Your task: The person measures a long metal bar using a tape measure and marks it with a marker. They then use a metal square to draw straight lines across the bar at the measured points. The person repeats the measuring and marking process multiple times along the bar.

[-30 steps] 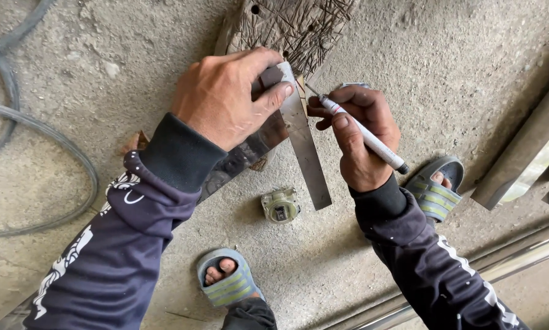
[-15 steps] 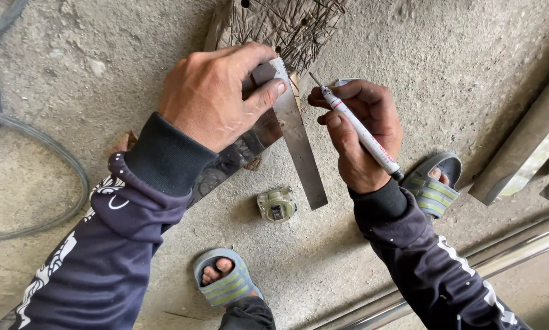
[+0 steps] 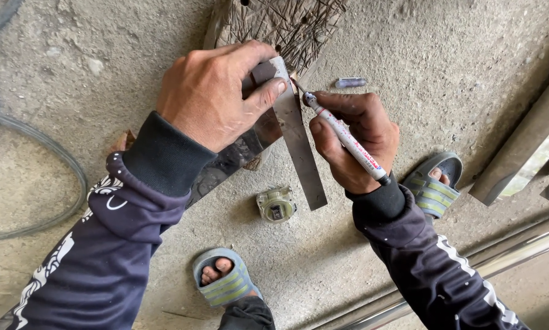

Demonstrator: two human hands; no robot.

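While the left hand [image 3: 216, 98] presses the steel square [image 3: 296, 131] onto the metal bar [image 3: 225, 165] and the right hand [image 3: 357, 140] pinches a marker [image 3: 346, 139] beside its edge, any slip could skew the line.

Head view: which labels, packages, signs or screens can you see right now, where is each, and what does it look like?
Marker label: printed wrap on the white marker in the right hand, red and dark print on white.
Tape measure sticker: small dark rectangle on the pale round tape measure, on the concrete floor between the arms.
No packages, signs or screens.
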